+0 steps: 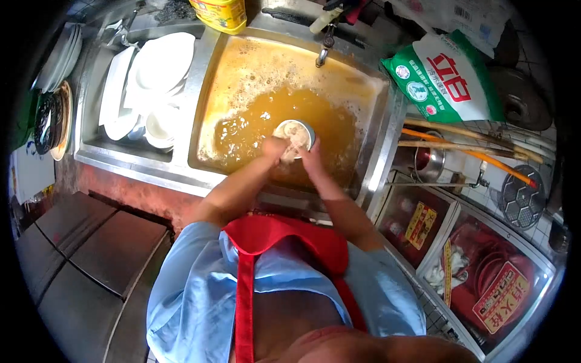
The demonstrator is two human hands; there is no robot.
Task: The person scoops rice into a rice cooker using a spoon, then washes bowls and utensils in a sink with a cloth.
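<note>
A small round bowl (311,132) with a pale rim is held just over the brown water in the right-hand sink basin (206,130). My right hand (311,158) grips its near right side. Inside the bowl lies a crumpled, beige wash cloth (293,133). My left hand (275,149) is closed at the bowl's left side, pressing on the cloth; its fingertips are partly hidden. Foam lines the basin's far and side edges, while darker water surrounds the bowl.
White plates (163,60) and bowls (160,126) fill the left basin. A faucet (322,57) reaches over the far edge. A yellow tub (221,13) and a green-and-white detergent bag (445,78) stand by the sink. Long poles (466,134) lie right, above a fire-hose cabinet (490,272).
</note>
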